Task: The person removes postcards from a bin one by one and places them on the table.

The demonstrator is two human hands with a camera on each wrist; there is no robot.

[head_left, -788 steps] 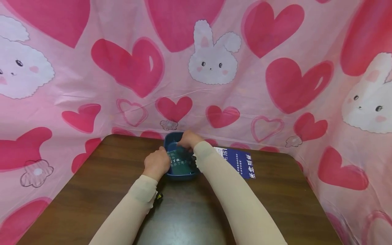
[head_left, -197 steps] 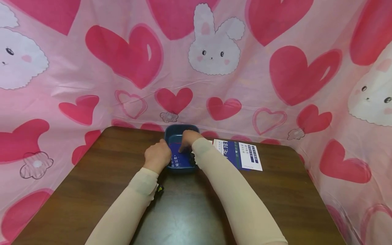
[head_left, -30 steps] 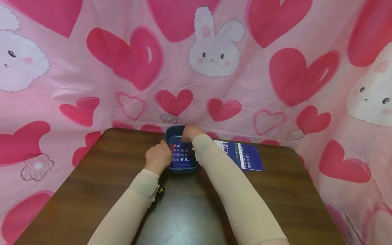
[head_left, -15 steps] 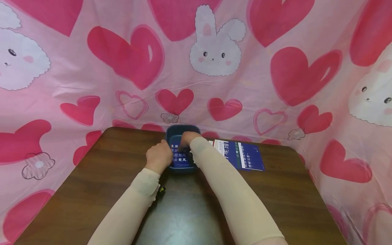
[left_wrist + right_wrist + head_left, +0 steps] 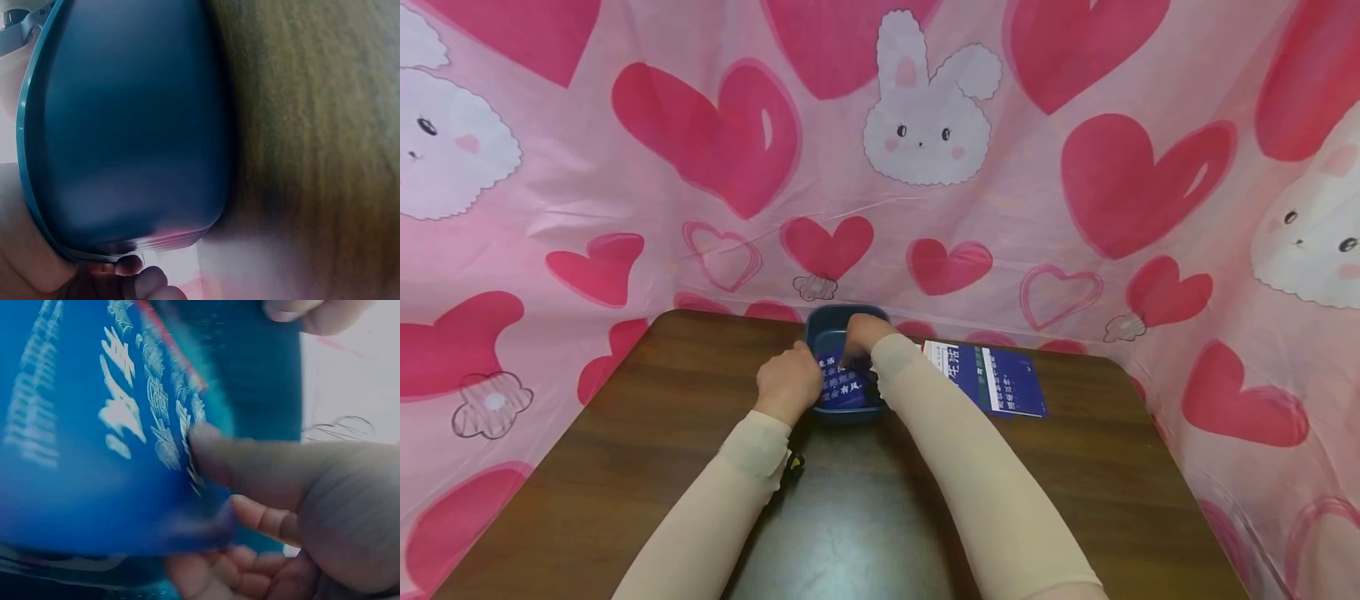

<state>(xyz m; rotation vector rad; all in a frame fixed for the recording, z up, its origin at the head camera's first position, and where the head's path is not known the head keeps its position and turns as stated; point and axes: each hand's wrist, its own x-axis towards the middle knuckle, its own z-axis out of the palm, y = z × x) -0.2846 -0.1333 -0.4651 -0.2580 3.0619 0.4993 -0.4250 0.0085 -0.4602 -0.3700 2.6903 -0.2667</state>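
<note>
A dark teal plastic bin [image 5: 829,340] stands at the table's back edge. My left hand [image 5: 790,383] grips its left rim; in the left wrist view, the thumb [image 5: 31,250] and fingertips lie at the rim. My right hand [image 5: 867,333] reaches into the bin and pinches a blue card [image 5: 841,387] with white Chinese characters. The right wrist view has the thumb [image 5: 250,464] on the card's printed face and the fingers curled behind its edge. The card [image 5: 112,494] looks tilted up from the bin floor. Anything under it is hidden.
Right of the bin, several blue and white printed cards [image 5: 1018,385] lie overlapping in a row, partly behind my right forearm. The brown wooden table [image 5: 700,367] meets a pink heart-and-rabbit cloth [image 5: 917,208] at its back and sides.
The overlapping row of cards has grown since the earliest frame, and a blue card replaces the green one in the bin. Within the last second, my right hand took hold of it and tilted it.
</note>
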